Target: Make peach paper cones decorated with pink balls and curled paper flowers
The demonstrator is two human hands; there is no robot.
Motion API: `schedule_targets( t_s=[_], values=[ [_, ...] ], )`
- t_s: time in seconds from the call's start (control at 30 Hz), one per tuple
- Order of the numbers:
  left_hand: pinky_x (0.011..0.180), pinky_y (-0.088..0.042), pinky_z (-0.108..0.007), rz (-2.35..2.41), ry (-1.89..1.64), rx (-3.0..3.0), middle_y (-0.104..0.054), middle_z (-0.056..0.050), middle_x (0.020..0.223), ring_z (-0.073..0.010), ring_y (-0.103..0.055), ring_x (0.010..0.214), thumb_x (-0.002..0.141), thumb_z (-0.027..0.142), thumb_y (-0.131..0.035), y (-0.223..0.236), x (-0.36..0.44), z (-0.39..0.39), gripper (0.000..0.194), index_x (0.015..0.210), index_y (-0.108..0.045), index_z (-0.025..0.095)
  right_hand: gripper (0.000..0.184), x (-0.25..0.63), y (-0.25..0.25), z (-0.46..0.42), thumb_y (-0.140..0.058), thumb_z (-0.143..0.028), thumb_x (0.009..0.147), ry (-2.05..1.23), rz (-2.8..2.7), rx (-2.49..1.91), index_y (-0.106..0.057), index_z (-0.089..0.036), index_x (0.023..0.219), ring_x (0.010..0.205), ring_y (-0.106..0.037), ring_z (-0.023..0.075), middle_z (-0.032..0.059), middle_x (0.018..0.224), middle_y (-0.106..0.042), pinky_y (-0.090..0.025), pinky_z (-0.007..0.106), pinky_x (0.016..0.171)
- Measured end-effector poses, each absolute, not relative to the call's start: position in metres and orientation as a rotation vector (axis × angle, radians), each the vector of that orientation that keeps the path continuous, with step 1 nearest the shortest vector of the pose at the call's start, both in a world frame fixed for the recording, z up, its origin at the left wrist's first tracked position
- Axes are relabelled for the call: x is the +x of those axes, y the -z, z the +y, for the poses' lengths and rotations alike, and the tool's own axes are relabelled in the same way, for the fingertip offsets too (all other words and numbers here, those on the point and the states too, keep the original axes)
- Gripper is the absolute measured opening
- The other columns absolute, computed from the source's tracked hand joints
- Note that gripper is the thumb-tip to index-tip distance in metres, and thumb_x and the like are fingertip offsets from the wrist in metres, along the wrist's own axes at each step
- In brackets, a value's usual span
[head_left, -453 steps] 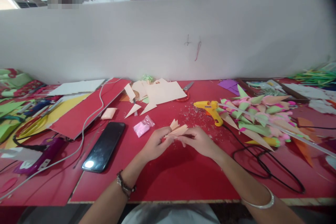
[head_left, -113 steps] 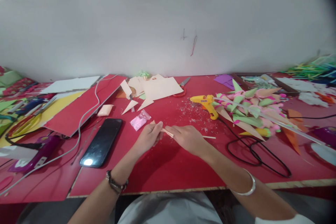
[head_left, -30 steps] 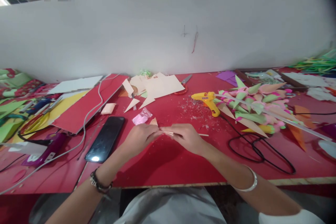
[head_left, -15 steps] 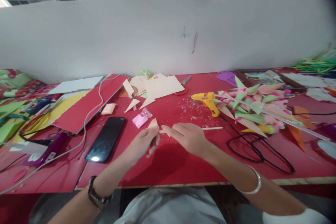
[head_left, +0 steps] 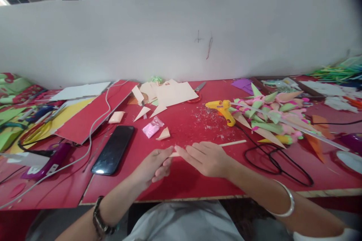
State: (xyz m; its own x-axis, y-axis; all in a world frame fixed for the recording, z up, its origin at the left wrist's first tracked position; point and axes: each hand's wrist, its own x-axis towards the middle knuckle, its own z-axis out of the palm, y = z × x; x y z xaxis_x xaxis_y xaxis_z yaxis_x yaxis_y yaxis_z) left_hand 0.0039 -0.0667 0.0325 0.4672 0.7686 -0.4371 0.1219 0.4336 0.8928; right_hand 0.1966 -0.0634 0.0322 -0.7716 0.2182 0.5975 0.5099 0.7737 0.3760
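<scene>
A thin cream stick (head_left: 234,143) lies slantwise across the red table top. My left hand (head_left: 157,165) is closed, with thumb and fingers pinching the stick's left end. My right hand (head_left: 207,159) lies over the middle of the stick with its fingers stretched out flat, hiding that part. Just beyond my left fingertips is a small cream paper piece (head_left: 164,134), slightly curled. Beside it sits a small clear bag with pink contents (head_left: 151,129).
A yellow glue gun (head_left: 223,110) with a black cord lies ahead right, by a pile of pink and green cone-shaped pieces (head_left: 271,113). Cream paper sheets (head_left: 178,92) and red-handled scissors (head_left: 196,96) are farther back. A phone (head_left: 113,150) lies left. A white partition (head_left: 181,37) stands behind.
Both hands have come slightly nearer to me, along with the stick. The small paper piece by my left fingers now lies uncovered on the table.
</scene>
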Motion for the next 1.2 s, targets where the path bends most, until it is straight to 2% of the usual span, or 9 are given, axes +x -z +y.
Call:
schedule_targets(
  t_s=[0.13,0.3,0.43,0.53,0.67,0.83,1.0,1.13,1.2],
  values=[
    [0.032,-0.015,-0.018,1.0,-0.504,0.951,-0.02,0.011,0.028,-0.0027,-0.015,0.023,0.078,0.052,-0.038,-0.027,0.006,-0.069,0.044,0.05,-0.028,0.02,0.029,0.198,-0.031,-0.062,-0.039,-0.01,0.085,0.67,-2.432,-0.557,-0.054,-0.013,0.109,0.064,-0.053,0.0113,0.003,0.073,-0.062,-0.036,0.026,0.053],
    [0.041,-0.03,-0.019,1.197,-0.602,1.458,-0.041,0.005,0.037,-0.0063,-0.038,0.034,0.083,0.046,-0.034,-0.025,0.001,-0.064,0.043,0.054,-0.045,0.016,0.028,0.191,-0.022,-0.057,-0.035,-0.013,0.088,0.422,-2.457,-0.751,-0.059,-0.013,0.1,0.067,-0.055,0.0126,0.004,0.072,-0.064,-0.041,0.024,0.059],
    [0.048,-0.035,-0.019,1.218,-0.697,1.709,-0.047,0.005,0.053,-0.0075,-0.045,0.044,0.082,0.037,-0.043,-0.025,-0.006,-0.06,0.026,0.068,-0.05,0.016,0.022,0.183,-0.016,-0.052,-0.043,-0.021,0.087,0.155,-2.466,-0.879,-0.061,-0.015,0.098,0.068,-0.057,0.0128,0.0031,0.071,-0.064,-0.043,0.022,0.06],
    [0.051,-0.036,-0.02,1.277,-0.751,1.806,-0.051,0.003,0.06,-0.0097,-0.048,0.053,0.079,0.035,-0.047,-0.025,-0.012,-0.057,0.02,0.077,-0.055,0.016,0.027,0.178,-0.015,-0.05,-0.046,-0.025,0.085,-0.012,-2.47,-1.015,-0.056,-0.016,0.109,0.071,-0.059,0.0147,0.0049,0.076,-0.064,-0.045,0.023,0.061],
    [0.055,-0.038,-0.02,1.367,-0.856,1.817,-0.055,0.001,0.064,-0.0111,-0.05,0.058,0.078,0.035,-0.05,-0.022,-0.024,-0.05,0.022,0.08,-0.058,0.015,0.042,0.178,-0.018,-0.045,-0.049,-0.028,0.082,-0.356,-2.464,-1.079,-0.044,-0.018,0.123,0.088,-0.06,0.0186,0.0092,0.1,-0.063,-0.048,0.029,0.072],
    [0.048,-0.035,-0.018,1.45,-0.965,1.677,-0.052,0.004,0.056,-0.0083,-0.046,0.048,0.074,0.035,-0.054,-0.014,-0.04,-0.041,0.021,0.073,-0.057,0.014,0.037,0.189,-0.015,-0.022,-0.039,-0.022,0.086,-0.667,-2.304,-1.176,-0.044,-0.022,0.122,0.105,-0.053,0.0173,0.0083,0.118,-0.055,-0.043,0.033,0.087],
    [0.052,-0.037,-0.02,1.472,-0.926,1.725,-0.058,0.001,0.06,-0.0104,-0.05,0.054,0.073,0.034,-0.053,-0.015,-0.037,-0.036,0.022,0.071,-0.06,0.014,0.049,0.188,-0.011,-0.013,-0.051,-0.027,0.079,-0.436,-2.219,-1.346,-0.038,-0.02,0.126,0.117,-0.04,0.0264,0.0132,0.125,-0.047,-0.029,0.05,0.095],
    [0.059,-0.039,-0.022,1.414,-0.929,1.841,-0.064,-0.002,0.071,-0.0135,-0.055,0.065,0.076,0.032,-0.05,-0.022,-0.023,-0.035,0.021,0.077,-0.062,0.015,0.039,0.174,-0.017,-0.026,-0.052,-0.033,0.079,-0.864,-2.094,-1.054,-0.044,-0.019,0.116,0.096,-0.055,0.0171,0.0088,0.106,-0.058,-0.044,0.034,0.083],
    [0.061,-0.04,-0.022,1.377,-0.939,1.889,-0.065,-0.002,0.075,-0.0134,-0.056,0.067,0.077,0.03,-0.049,-0.026,-0.017,-0.034,0.02,0.079,-0.063,0.016,0.036,0.168,-0.018,-0.031,-0.056,-0.032,0.076,-1.043,-2.012,-0.997,-0.048,-0.018,0.109,0.085,-0.059,0.0146,0.0059,0.095,-0.061,-0.047,0.029,0.075]
  ],
)
